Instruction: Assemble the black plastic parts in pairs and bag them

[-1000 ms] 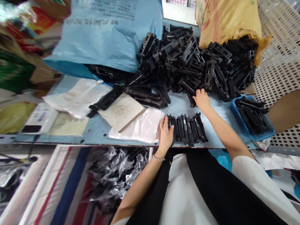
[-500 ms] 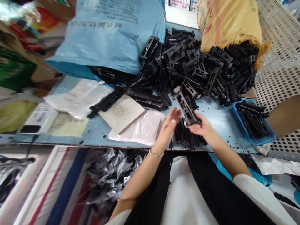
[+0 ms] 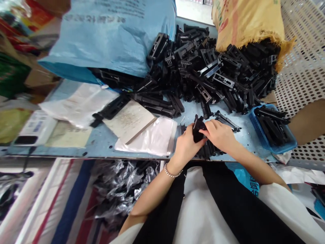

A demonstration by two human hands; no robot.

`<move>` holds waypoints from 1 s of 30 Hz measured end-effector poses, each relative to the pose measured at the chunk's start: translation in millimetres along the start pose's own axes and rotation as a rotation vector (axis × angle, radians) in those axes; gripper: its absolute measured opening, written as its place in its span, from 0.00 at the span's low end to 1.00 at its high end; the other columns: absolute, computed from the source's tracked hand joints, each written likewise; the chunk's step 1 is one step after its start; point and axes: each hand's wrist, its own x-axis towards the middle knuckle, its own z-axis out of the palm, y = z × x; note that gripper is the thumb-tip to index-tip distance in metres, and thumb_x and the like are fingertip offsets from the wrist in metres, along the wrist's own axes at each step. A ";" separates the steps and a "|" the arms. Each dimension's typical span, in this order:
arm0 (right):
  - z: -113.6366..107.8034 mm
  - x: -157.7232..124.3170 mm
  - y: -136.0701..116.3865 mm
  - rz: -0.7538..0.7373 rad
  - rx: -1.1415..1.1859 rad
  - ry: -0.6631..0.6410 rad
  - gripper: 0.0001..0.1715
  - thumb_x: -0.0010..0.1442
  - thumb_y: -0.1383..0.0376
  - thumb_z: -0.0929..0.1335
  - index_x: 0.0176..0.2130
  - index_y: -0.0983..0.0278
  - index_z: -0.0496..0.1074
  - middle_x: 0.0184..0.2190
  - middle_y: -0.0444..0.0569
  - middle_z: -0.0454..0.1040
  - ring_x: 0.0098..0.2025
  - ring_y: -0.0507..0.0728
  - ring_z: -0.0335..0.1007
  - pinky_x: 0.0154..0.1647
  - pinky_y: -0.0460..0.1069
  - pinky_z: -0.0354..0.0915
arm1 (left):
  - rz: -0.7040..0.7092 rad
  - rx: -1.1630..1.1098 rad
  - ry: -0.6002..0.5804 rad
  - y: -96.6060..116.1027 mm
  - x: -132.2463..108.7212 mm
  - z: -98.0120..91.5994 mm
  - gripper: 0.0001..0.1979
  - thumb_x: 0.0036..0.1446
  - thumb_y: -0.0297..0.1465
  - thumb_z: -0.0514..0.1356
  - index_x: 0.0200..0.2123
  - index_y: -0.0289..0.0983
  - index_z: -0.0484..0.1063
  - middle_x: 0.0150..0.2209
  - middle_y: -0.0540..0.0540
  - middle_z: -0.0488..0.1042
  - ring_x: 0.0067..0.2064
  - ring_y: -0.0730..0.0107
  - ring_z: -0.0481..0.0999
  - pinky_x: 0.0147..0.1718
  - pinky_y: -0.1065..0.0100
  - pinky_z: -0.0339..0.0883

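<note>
The left hand (image 3: 186, 147) and the right hand (image 3: 219, 135) meet near the front edge of the table, both closed around one black plastic part (image 3: 197, 128); the part stands roughly upright between them, with its lower end hidden by the fingers. A chain bracelet (image 3: 172, 171) circles the left wrist. Just under the hands lies a row of similar black parts (image 3: 207, 150), mostly covered by the hands; a single loose part (image 3: 227, 121) lies just beyond the right hand on the light blue perforated tabletop (image 3: 243, 142). Farther back, a large heap of black parts (image 3: 203, 67) spills from a torn yellow woven sack (image 3: 243, 23) and runs along a blue plastic sack (image 3: 106, 40). To the right, a blue plastic basket (image 3: 279, 147) holds more parts (image 3: 271, 123); to the left of the hands lie a clear plastic bag (image 3: 144, 135) and a dusty board (image 3: 129, 122). The step in hand appears to be handling this single part with both hands; with both closed on it, the next move calls for easing at least one grip before the part can leave them.
</note>
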 end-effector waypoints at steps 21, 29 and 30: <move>46.0 -40.8 -45.9 -0.016 0.299 -0.378 0.22 0.75 0.58 0.58 0.33 0.63 0.70 0.28 0.46 0.75 0.29 0.53 0.68 0.30 0.48 0.52 | 0.010 -0.442 0.153 -41.2 -13.2 -1.3 0.35 0.66 0.47 0.57 0.71 0.43 0.51 0.73 0.42 0.54 0.74 0.57 0.53 0.72 0.56 0.47; 33.0 -44.8 93.6 0.572 -0.059 -0.324 0.17 0.72 0.61 0.59 0.41 0.64 0.72 0.43 0.59 0.76 0.45 0.63 0.70 0.41 0.53 0.61 | -0.065 -0.172 0.166 -93.4 -9.4 -2.6 0.35 0.67 0.48 0.55 0.69 0.36 0.56 0.71 0.33 0.56 0.74 0.49 0.50 0.72 0.45 0.42; 33.2 -44.9 112.1 0.620 -0.087 -0.299 0.16 0.71 0.62 0.59 0.42 0.66 0.73 0.44 0.61 0.76 0.46 0.65 0.70 0.43 0.54 0.61 | -0.077 -0.201 0.154 -94.4 -6.4 3.2 0.34 0.66 0.48 0.55 0.68 0.36 0.58 0.71 0.33 0.58 0.74 0.49 0.51 0.72 0.45 0.43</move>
